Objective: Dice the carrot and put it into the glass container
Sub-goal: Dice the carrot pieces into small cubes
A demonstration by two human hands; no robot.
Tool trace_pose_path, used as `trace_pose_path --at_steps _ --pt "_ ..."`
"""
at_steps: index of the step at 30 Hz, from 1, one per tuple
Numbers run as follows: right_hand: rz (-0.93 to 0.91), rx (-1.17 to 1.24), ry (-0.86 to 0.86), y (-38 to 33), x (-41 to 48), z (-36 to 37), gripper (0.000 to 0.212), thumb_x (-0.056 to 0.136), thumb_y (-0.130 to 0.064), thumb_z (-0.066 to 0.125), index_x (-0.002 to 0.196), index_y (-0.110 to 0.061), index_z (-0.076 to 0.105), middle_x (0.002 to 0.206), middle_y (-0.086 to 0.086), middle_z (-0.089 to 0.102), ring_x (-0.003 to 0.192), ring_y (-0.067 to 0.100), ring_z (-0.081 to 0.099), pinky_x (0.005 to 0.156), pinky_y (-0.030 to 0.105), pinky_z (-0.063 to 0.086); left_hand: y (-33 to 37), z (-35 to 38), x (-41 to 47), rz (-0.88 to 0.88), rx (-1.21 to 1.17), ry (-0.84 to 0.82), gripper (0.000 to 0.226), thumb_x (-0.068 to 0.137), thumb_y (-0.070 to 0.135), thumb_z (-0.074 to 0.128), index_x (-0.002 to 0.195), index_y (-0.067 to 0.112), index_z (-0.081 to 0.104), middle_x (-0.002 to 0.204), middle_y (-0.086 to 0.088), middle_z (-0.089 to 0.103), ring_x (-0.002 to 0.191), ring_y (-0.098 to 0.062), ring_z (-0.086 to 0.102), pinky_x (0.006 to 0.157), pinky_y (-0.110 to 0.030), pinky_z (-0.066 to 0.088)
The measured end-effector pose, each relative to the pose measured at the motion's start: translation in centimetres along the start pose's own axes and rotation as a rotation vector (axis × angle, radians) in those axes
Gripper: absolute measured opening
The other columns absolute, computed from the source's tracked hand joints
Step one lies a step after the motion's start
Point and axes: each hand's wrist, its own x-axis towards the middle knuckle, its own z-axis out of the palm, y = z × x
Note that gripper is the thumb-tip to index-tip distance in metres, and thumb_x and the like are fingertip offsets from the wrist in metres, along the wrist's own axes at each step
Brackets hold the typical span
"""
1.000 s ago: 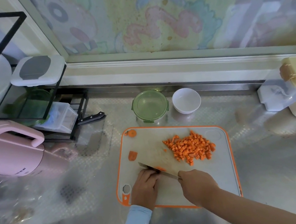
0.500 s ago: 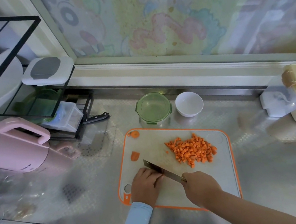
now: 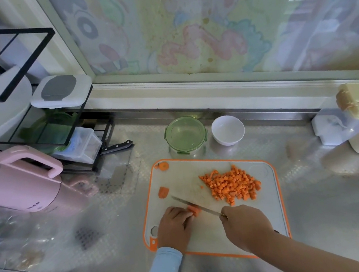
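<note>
near the board's front edge the carrot is pinched by the left hand and the knife gripped by the right hand; fingertips are best kept tucked, slices even.

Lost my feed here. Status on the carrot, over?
Left hand holds carrot piece; right hand grips knife. Diced pile on cutting board. Glass container lidded.

The cutting board strip between diced carrot pile and glass container is open; a white bowl flanks the container.
</note>
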Motion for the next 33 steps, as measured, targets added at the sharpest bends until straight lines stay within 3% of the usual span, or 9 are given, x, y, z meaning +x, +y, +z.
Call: trace_pose_path --at_steps 3,5,8,9,12,16,18,25,33 --pt "-0.085 -0.044 0.119 0.0 0.4 -0.2 0.037 0.104 -0.041 0.025 0.1 -0.024 0.057 0.08 -0.003 0.063 0.069 0.022 0.06 0.062 0.033 0.047 -0.3 -2.2 0.2 -0.093 0.029 0.09 0.022 0.079 0.033 0.053 0.075 0.019 0.069 0.08 0.006 0.063 0.081 -0.015 0.055 0.075 -0.026 0.045" --pt "-0.148 -0.108 0.22 0.2 0.6 -0.1 0.039 0.102 -0.044 0.024 0.097 -0.027 0.059 0.074 -0.005 0.062 0.061 0.02 0.059 0.053 0.033 0.044 -0.2 -4.3 0.5 -0.274 -0.053 0.281 0.017 0.076 0.03 0.051 0.076 0.018 0.062 0.077 0.009 0.056 0.076 -0.015 0.051 0.072 -0.021 0.037" --pt "-0.211 -0.182 0.29 0.5 0.9 0.0 0.019 0.085 -0.037 0.067 0.099 -0.025 0.071 0.065 -0.007 0.061 0.05 0.019 0.057 0.041 0.033 0.039 -0.1 -6.8 1.8 -0.288 -0.072 0.467 0.016 0.078 0.026 0.048 0.078 0.014 0.059 0.077 0.006 0.054 0.075 -0.015 0.046 0.07 -0.022 0.034" --pt "-0.24 -0.204 0.316 0.6 1.0 0.2 0.029 0.076 -0.033 0.078 0.102 -0.023 0.073 0.065 -0.006 0.062 0.05 0.02 0.057 0.04 0.033 0.038 0.0 -7.4 2.4 -0.236 -0.062 0.451 0.015 0.078 0.025 0.049 0.079 0.015 0.06 0.078 0.006 0.056 0.076 -0.016 0.048 0.071 -0.026 0.037" --pt "-0.289 -0.251 0.351 0.6 1.3 0.1 0.047 0.067 -0.029 0.086 0.111 -0.018 0.074 0.066 -0.001 0.062 0.054 0.023 0.057 0.043 0.036 0.04 0.8 -8.2 4.7 -0.135 -0.056 0.225 0.017 0.078 0.034 0.054 0.084 0.026 0.066 0.081 0.015 0.06 0.081 -0.014 0.053 0.078 -0.033 0.043" --pt "-0.305 -0.294 0.375 0.1 1.1 -0.3 0.06 0.063 -0.028 0.088 0.119 -0.017 0.072 0.07 0.001 0.06 0.058 0.025 0.055 0.048 0.036 0.041 2.3 -7.5 7.1 -0.141 0.094 -0.434 0.048 0.064 0.069 0.054 0.1 0.04 0.069 0.093 0.024 0.061 0.094 -0.004 0.051 0.093 -0.026 0.038" --pt "-0.321 -0.314 0.391 0.1 1.1 -0.4 0.065 0.06 -0.027 0.089 0.122 -0.018 0.071 0.072 0.001 0.059 0.06 0.024 0.054 0.05 0.036 0.042 2.1 -7.0 7.6 -0.219 0.056 -0.591 0.045 0.064 0.067 0.062 0.101 0.042 0.07 0.094 0.025 0.064 0.088 0.0 0.056 0.089 -0.023 0.043" --pt "-0.33 -0.333 0.387 0.6 0.2 -0.8 0.072 0.054 -0.024 0.089 0.123 -0.017 0.07 0.076 0.001 0.059 0.064 0.024 0.054 0.054 0.036 0.042 1.8 -6.3 7.6 -0.282 -0.17 -0.616 0.018 0.078 0.041 0.074 0.095 0.038 0.075 0.086 0.017 0.069 0.074 0.001 0.058 0.065 -0.005 0.037" --pt "-0.354 -0.331 0.399 1.3 -0.1 -1.1 0.072 0.054 -0.017 0.086 0.123 -0.018 0.069 0.075 0.001 0.058 0.062 0.023 0.052 0.053 0.037 0.043 2.2 -6.1 8.0 -0.302 -0.218 -0.641 0.017 0.082 0.031 0.072 0.098 0.029 0.076 0.091 0.018 0.07 0.087 0.005 0.061 0.075 -0.002 0.038"
